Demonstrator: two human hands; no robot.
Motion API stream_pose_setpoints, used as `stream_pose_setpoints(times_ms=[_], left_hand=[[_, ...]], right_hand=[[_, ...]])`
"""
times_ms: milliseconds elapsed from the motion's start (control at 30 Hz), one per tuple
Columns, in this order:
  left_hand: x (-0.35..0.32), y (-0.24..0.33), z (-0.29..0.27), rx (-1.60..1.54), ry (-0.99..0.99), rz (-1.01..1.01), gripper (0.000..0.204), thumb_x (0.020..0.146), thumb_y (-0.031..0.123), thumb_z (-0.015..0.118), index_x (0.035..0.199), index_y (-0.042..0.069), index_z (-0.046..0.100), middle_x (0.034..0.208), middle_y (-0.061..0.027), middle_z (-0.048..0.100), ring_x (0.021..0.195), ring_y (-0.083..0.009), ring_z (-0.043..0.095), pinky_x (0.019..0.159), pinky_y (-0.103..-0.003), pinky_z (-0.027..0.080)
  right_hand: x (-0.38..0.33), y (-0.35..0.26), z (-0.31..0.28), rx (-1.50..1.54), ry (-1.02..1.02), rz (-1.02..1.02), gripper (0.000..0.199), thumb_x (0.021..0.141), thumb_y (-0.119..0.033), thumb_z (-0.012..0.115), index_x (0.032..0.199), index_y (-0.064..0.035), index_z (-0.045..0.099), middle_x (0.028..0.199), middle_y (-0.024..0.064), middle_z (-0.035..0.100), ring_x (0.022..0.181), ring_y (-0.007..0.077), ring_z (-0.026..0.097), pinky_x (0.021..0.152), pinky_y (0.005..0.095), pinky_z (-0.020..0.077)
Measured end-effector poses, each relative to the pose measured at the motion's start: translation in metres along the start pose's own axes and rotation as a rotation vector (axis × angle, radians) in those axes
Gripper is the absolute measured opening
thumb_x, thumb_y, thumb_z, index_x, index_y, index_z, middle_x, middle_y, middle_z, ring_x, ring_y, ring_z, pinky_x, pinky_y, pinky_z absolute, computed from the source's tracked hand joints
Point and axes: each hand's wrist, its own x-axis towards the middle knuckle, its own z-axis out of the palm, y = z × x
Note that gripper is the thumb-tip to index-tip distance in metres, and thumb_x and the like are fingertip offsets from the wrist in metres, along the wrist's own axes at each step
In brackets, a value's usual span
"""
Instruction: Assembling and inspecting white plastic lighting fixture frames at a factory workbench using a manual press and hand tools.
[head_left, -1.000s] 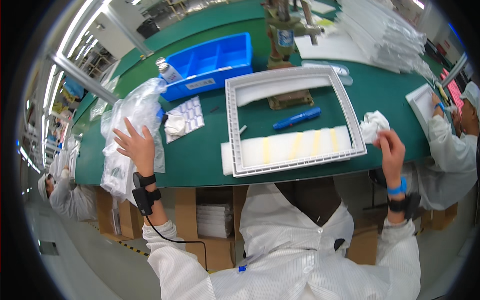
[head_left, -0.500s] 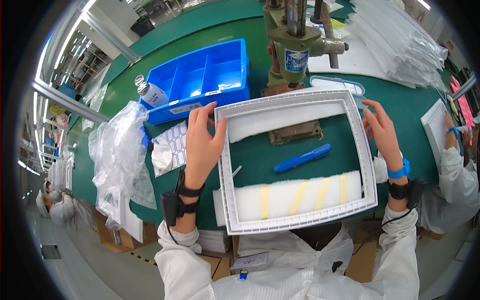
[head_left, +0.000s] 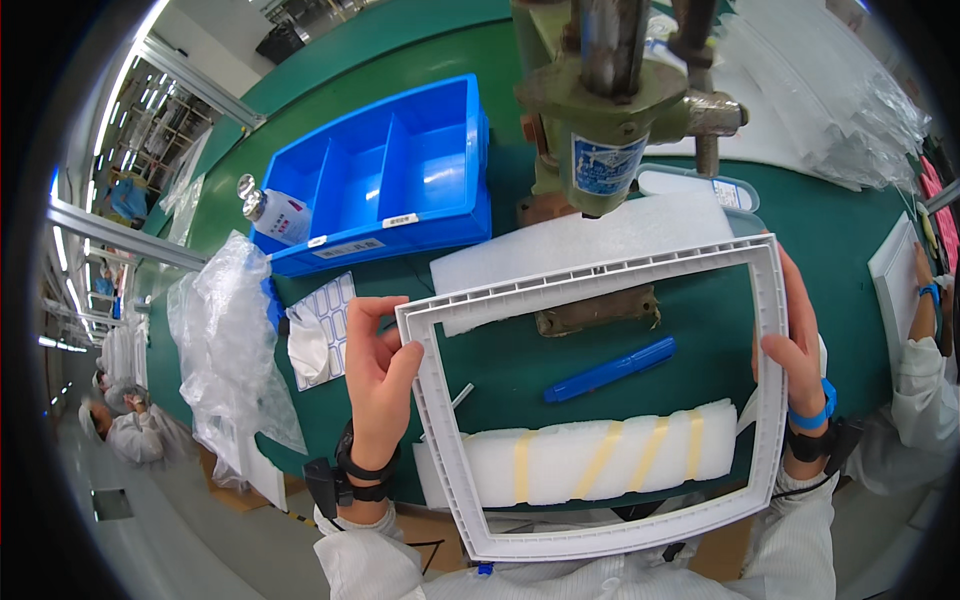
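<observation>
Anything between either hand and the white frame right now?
Nothing visible. The left hand grips the white frame at its upper left corner, the right hand at its right side, both directly. The foam strip with yellow bands shows through the opening, clear of both grips.

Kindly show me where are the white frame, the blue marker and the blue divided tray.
White frame (head_left: 450,440), head view: on its left bar.
Blue marker (head_left: 610,371), head view: middle of its barrel.
Blue divided tray (head_left: 440,231), head view: its front wall.
</observation>
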Motion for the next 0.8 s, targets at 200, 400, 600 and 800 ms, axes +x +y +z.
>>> stream_pose_setpoints(times_ms=[200,400,600,800], left_hand=[[-0.006,0.0,-0.006,0.048,-0.021,0.027,0.045,0.079,-0.01,0.048,0.121,0.002,0.042,0.107,-0.0061,0.054,0.081,-0.0066,0.059,0.065,-0.019,0.043],[0.014,-0.015,0.0,0.055,-0.021,-0.05,0.046,0.092,-0.004,0.057,0.137,0.0,0.046,0.124,-0.0063,0.055,0.083,-0.0027,0.054,0.069,-0.016,0.039],[0.028,-0.033,-0.027,-0.002,0.013,-0.191,0.029,0.104,0.015,0.045,0.129,0.001,0.052,0.116,-0.01,0.063,0.094,-0.0113,0.064,0.079,-0.026,0.054],[0.033,-0.021,-0.055,0.547,-0.382,-0.281,0.018,0.094,0.018,0.061,0.097,0.001,0.064,0.076,0.0026,0.06,0.071,-0.006,0.053,0.063,-0.023,0.044]], right_hand=[[-0.001,0.004,0.002,0.017,-0.004,0.042,0.104,0.068,-0.029,0.06,0.158,-0.0034,0.013,0.125,0.0209,0.06,0.059,0.0144,0.066,0.042,0.0233,0.053],[0.007,0.014,0.006,-0.029,0.115,0.115,0.066,0.094,-0.014,0.047,0.155,-0.0051,0.025,0.108,0.0119,0.067,0.06,0.0097,0.062,0.05,0.0221,0.0487],[0.016,0.035,0.005,-0.097,0.078,0.139,0.053,0.1,-0.023,0.051,0.149,-0.0054,0.04,0.084,0.001,0.064,0.063,0.0065,0.058,0.055,0.0192,0.042],[0.011,0.015,-0.012,-0.659,0.394,-0.539,0.021,0.095,-0.003,0.059,0.114,-0.0009,0.068,0.087,0.0026,0.058,0.075,0.0087,0.054,0.063,0.0215,0.0418]])
